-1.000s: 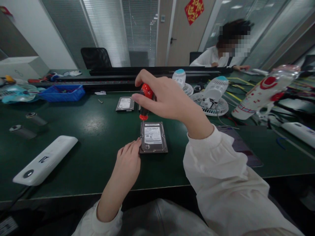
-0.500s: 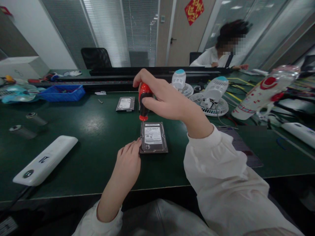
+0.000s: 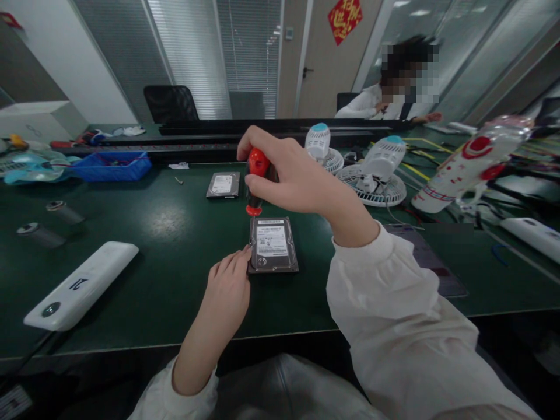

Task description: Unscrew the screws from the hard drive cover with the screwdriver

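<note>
A hard drive (image 3: 272, 245) with a white label lies flat on the green table (image 3: 144, 280) in front of me. My right hand (image 3: 289, 172) is wrapped round the red and black handle of a screwdriver (image 3: 255, 178), which stands upright over the drive's far left corner. My left hand (image 3: 230, 286) rests on the table with its fingertips pressed against the drive's near left edge; the fingers lie together and hold nothing.
A second hard drive (image 3: 223, 185) lies further back. A white oblong device (image 3: 81, 284) sits at the left, two small fans (image 3: 371, 169) at the right, a blue bin (image 3: 111, 165) at far left. Another person (image 3: 385, 96) sits behind the far bench.
My right hand's fingers have shifted round the screwdriver handle, turning it in place. The left hand and the drive have stayed still.
</note>
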Demonstrator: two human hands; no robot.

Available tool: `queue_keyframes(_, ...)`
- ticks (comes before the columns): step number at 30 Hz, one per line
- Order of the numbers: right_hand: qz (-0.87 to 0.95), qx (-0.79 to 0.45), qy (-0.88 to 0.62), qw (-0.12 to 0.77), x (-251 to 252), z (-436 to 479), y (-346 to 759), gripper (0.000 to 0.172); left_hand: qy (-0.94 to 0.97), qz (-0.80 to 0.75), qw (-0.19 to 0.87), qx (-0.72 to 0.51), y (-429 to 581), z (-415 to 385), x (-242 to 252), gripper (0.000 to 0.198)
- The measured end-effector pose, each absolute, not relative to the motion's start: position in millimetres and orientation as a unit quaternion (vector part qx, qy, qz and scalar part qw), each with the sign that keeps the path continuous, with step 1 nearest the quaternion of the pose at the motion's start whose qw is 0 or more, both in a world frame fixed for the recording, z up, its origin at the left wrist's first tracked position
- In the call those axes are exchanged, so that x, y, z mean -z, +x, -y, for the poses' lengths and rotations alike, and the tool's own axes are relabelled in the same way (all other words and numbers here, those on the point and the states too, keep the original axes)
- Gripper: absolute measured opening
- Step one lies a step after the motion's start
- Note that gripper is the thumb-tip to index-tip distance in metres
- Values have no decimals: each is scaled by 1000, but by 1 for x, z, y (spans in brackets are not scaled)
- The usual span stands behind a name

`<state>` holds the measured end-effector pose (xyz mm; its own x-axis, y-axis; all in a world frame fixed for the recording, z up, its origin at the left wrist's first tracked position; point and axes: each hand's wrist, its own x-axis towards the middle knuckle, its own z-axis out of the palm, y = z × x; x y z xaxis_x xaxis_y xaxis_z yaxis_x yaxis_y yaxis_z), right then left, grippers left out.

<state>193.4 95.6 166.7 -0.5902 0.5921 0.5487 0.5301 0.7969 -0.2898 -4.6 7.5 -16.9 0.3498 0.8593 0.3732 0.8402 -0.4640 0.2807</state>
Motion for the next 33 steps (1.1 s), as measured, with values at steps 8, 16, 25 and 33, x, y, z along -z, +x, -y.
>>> queue_keyframes(8, 891, -46, -309, 329, -165, -99, 196, 25, 819, -524, 25, -233, -4, -8, 15, 53)
queue_keyframes(16, 882, -10, -344, 323, -165, -98, 194, 33, 821, -522, 33, -229, -4, -7, 13, 52)
queue_keyframes(25, 882, 2, -355, 310, -167, -95, 191, 26, 820, -523, 38, -229, -4, -7, 13, 52)
queue_keyframes(33, 889, -7, -336, 311, -168, -95, 196, 28, 819, -523, 31, -234, -3, -7, 13, 52)
